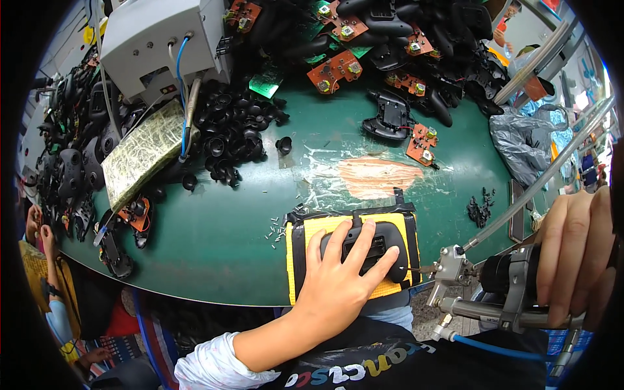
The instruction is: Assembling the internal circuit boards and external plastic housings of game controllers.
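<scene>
My left hand (335, 286) lies over a black game controller (392, 235), its fingers spread across the shell and pressing it down. The controller rests back side up, with an open rectangular compartment showing between the fingers. Under it is a yellow pad (300, 260) edged with black tape, at the table's near edge. At the right, my right hand (572, 250) is wrapped round a power screwdriver (497, 273) with a metal head, a clear feed tube and a blue air hose. Its thin tip meets the controller's right end; whether it sits in a screw hole I cannot tell.
Small screws (275, 233) lie left of the pad. Black thumbstick caps (237, 130) are heaped beside a grey machine (159, 49). Controller shells and orange circuit boards (335, 71) pile up at the back. Small black parts (481, 208) lie right, near a grey plastic bag (523, 146). Other people work at far left.
</scene>
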A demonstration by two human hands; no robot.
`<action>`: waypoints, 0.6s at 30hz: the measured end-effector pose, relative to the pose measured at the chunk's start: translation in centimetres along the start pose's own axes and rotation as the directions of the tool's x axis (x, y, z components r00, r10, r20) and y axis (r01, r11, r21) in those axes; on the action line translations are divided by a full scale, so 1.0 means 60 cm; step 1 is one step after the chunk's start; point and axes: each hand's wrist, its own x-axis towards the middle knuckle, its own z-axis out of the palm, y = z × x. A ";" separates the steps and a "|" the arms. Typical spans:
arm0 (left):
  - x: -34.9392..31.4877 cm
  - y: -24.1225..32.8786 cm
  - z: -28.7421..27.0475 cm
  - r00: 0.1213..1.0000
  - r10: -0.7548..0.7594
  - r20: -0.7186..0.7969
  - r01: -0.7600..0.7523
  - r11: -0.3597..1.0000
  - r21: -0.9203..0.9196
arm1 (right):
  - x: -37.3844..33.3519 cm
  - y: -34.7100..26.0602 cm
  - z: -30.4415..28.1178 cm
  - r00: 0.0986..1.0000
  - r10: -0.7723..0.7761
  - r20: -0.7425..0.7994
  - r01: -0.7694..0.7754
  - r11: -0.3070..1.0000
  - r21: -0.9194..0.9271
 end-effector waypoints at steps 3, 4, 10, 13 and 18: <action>-0.007 -0.002 0.000 1.000 -0.012 -0.016 0.012 1.000 0.001 | -0.095 -0.027 -0.036 0.998 -0.007 0.057 0.008 1.000 -0.014; -0.005 0.000 0.000 1.000 -0.009 -0.013 0.009 1.000 0.001 | -0.103 -0.031 -0.038 0.998 -0.009 0.068 0.010 1.000 -0.023; -0.009 -0.007 -0.001 1.000 -0.012 -0.023 0.012 1.000 -0.020 | 0.028 0.009 0.030 0.988 0.004 0.154 0.009 0.997 -0.083; -0.008 -0.013 0.000 1.000 -0.019 -0.021 0.018 0.999 -0.035 | 0.001 0.003 0.011 0.997 0.052 0.061 -0.040 0.984 -0.176; 0.011 0.003 -0.001 0.999 -0.021 0.035 0.023 0.999 -0.038 | -0.035 0.032 0.014 0.976 -0.088 -0.197 0.069 0.992 -0.101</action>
